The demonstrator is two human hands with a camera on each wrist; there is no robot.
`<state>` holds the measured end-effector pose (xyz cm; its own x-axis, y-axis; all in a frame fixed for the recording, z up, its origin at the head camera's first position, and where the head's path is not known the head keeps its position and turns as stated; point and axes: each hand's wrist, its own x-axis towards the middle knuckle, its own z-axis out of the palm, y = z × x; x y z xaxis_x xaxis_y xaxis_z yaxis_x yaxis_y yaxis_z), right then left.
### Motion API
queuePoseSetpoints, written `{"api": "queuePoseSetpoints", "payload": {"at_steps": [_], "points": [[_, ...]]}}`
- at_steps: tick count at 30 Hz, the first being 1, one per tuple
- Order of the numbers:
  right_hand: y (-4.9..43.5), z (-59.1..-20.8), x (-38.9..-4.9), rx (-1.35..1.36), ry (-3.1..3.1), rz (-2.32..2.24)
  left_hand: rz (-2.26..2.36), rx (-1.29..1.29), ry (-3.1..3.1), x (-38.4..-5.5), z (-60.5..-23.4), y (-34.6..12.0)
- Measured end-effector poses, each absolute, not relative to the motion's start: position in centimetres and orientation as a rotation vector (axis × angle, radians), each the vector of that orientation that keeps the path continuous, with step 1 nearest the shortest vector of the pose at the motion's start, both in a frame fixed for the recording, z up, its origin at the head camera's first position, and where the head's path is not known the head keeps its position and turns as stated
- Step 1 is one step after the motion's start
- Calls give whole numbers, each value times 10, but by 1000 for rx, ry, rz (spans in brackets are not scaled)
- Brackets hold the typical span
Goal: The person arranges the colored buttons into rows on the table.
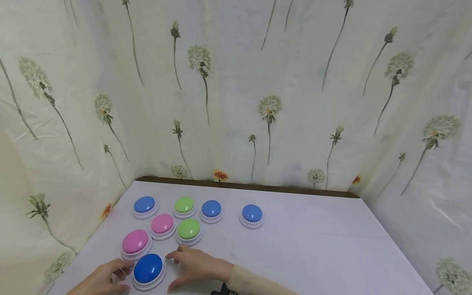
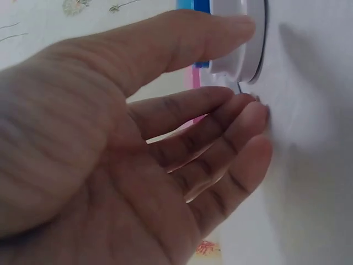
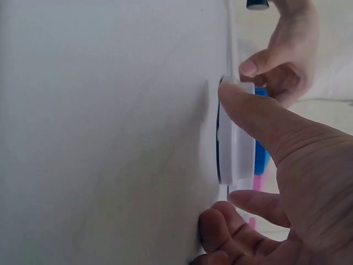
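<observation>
A dark blue push button (image 1: pixel 148 268) on a round white base sits at the front left of the table, between the two hands. To its left is my left hand (image 1: pixel 107 278), thumb and fingers spread apart and loosely bent. In the left wrist view that thumb overlaps the white base (image 2: pixel 237 58), while the other fingertips lie low by the tabletop. On the button's right side is my right hand (image 1: pixel 195 265), with a wide gap between thumb and forefinger. Its thumb (image 3: pixel 248 107) overlaps the base in the right wrist view. Neither hand curls round the button.
Behind stand two pink buttons (image 1: pixel 162 224), two green buttons (image 1: pixel 189 228) and three lighter blue buttons (image 1: pixel 252 213), all on white bases. The white table (image 1: pixel 313 250) extends to the right. A flowered curtain (image 1: pixel 236 102) hangs at the back and sides.
</observation>
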<state>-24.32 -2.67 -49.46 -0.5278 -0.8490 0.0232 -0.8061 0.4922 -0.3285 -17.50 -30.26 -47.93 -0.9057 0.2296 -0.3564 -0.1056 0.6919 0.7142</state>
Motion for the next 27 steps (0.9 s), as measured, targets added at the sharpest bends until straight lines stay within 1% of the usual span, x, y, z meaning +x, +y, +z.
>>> {"api": "queuePoseSetpoints", "payload": {"at_steps": [7,12,19,27], "points": [[-41,-499,-245,-1415,2645,-409,1072,-39,2499,-181,-488,-287],[-50,-499,-246,-1421,2656,-401,1086,-33,2494,-184,-493,-286],[-57,-503,-248,-1437,2712,-390,1066,154,2580,-187,-496,-290],[-48,-501,-249,-1426,2714,-383,975,331,2677,-186,-493,-285]]}}
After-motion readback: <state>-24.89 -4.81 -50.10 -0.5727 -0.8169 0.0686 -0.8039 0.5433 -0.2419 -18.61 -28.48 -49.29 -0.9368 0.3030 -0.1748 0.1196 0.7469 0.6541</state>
